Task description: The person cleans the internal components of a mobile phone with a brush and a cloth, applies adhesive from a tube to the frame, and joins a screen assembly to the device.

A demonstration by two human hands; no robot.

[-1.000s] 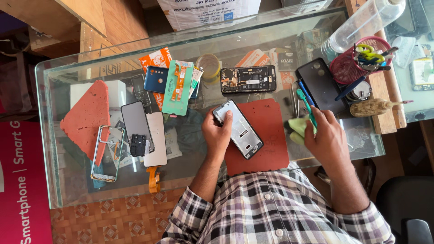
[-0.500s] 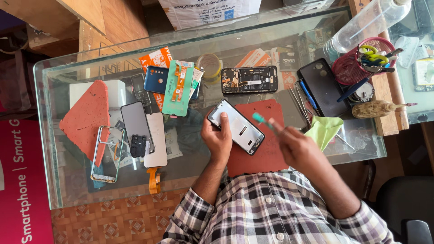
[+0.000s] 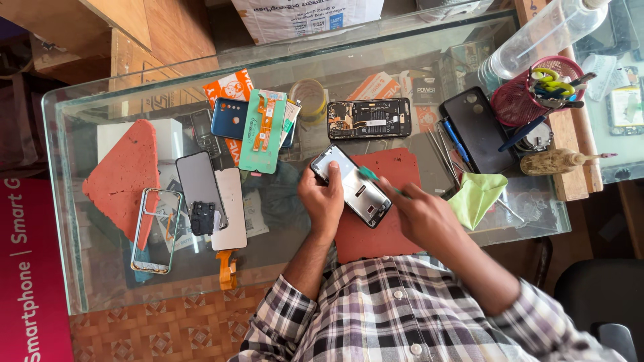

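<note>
Left hand (image 3: 327,201): clamped around the lower-left side of a phone screen panel (image 3: 352,186), holding it tilted over the red work mat (image 3: 402,174).
Right hand (image 3: 424,218): closed around a thin teal-tipped tool (image 3: 373,177), whose tip is on the panel's upper right edge.
Screen panel: near the middle of the counter, closer to the near edge, just above the mat; whether it touches the mat I cannot tell.
Hidden: the fingertips of the right hand are tucked under and out of sight; the near part of the mat vanishes beneath both forearms and the checked shirt sleeves (image 3: 376,315).
Hard to make out: boxes and papers show through the glass counter (image 3: 80,268) from a shelf below, so what lies on top and what lies under blurs together.
Cut off: a clear plastic bottle (image 3: 537,37) at the far right corner runs out of the top of the view.
Surface: clear glass with a greenish rim, over a brown patterned floor (image 3: 161,328).
Left side: a red triangular pad (image 3: 124,177), a bare phone frame (image 3: 155,228) and a dark phone (image 3: 198,181) crowd this side.
Far edge: an opened phone body (image 3: 370,118) lies just beyond the mat.
Right side: a green cloth (image 3: 477,196) sits just beside the right hand, a black back cover (image 3: 477,127) and a red mesh tool cup (image 3: 530,90) beyond it.
Open room: a bare strip of glass runs along the near left edge.
</note>
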